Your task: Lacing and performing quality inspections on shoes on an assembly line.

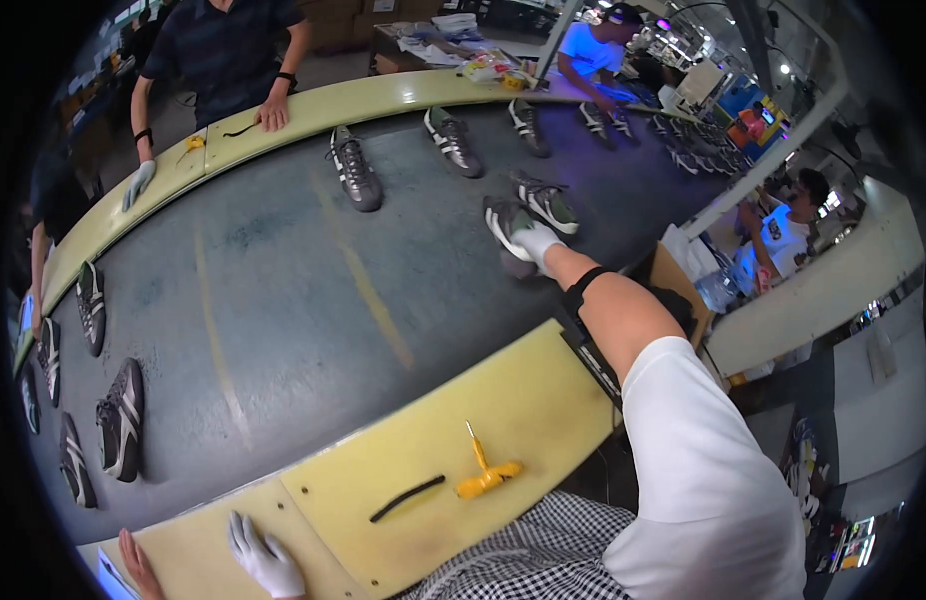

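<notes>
My right hand (534,241), in a white glove, reaches far out over the dark conveyor belt and grips a dark grey sneaker (505,222) with pale stripes; the hand partly hides the shoe. Just beyond it a matching sneaker (549,203) lies tilted. At the lower left, my left hand (265,562), also white-gloved, rests flat with fingers stretched out on the yellowish ledge (523,400). Nearer to me on that ledge lie a black curved strip (408,497) and a yellow T-handled tool (489,478) with a thin metal shaft.
More sneakers (355,170) stand along the belt (283,290), several at the far side and others (121,420) at left. Another person's bare hand (138,566) is beside my left one. A co-worker (223,60) leans on the far ledge. A metal post (773,150) rises at right.
</notes>
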A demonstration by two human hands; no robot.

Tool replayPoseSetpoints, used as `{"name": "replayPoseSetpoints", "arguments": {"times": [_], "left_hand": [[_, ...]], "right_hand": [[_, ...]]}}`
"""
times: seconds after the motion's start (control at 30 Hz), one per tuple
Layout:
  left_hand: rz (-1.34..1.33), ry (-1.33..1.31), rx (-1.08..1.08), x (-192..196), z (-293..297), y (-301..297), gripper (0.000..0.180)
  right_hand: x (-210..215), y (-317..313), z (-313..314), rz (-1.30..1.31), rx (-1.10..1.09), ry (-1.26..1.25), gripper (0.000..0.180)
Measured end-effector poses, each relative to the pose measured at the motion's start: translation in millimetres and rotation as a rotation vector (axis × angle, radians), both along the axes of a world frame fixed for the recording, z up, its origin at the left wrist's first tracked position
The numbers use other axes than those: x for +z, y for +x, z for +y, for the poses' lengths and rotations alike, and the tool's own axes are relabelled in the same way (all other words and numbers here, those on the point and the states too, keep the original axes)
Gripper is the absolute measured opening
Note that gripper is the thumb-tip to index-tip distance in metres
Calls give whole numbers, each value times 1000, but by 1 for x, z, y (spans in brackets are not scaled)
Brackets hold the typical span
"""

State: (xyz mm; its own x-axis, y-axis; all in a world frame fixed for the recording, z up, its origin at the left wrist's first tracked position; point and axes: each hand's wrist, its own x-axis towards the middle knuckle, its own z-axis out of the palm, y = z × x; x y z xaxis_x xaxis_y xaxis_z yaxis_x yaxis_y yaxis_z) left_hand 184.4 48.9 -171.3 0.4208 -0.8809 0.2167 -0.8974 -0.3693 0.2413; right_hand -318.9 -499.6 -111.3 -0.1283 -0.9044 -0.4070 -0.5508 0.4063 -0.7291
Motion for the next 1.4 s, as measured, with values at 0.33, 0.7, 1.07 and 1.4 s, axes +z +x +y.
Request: {"name": "replayPoseSetpoints", "arguments": {"times": [0.33, 0.7, 1.07, 1.4], "left_hand": [[49, 147, -63, 10, -5, 2, 49], [91, 102, -82, 18, -30, 5, 45], [-6, 155, -106, 10, -13, 22, 41], [-14, 122, 77, 7, -35, 14, 43]], "right_hand": [[-3, 34, -64, 1010, 249, -225, 86], [-12, -26, -135, 1121, 619, -293, 65], [23, -113, -187, 1484, 118, 37, 66], [109, 0, -69, 833, 685, -513, 40]]}}
